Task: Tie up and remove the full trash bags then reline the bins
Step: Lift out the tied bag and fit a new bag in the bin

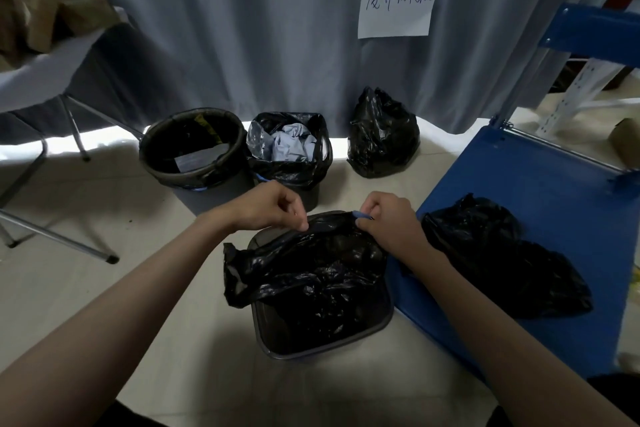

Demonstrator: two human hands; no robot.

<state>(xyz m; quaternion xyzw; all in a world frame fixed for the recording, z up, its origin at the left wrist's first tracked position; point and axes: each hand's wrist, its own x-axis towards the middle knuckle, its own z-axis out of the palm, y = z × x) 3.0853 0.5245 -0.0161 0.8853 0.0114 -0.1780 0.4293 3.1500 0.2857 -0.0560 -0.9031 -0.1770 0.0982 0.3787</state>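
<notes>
A square dark bin (377, 324) stands on the floor right in front of me with a black trash bag (304, 274) draped loosely over and into it. My left hand (270, 206) pinches the bag's far edge at the bin's back rim. My right hand (391, 222) grips the same edge farther right, where a blue drawstring shows. Behind, a round bin (156, 163) lined in black holds some waste. Beside it a second bin with a full black bag (294, 170) shows grey plastic inside. A tied full bag (381, 135) sits on the floor by the curtain.
A blue shelf board (540, 198) lies to the right with a crumpled black bag (502, 253) on it. A folding table (41, 80) with brown paper bags stands at left, its legs reaching across the floor. A grey curtain with a paper sign (398, 2) hangs behind.
</notes>
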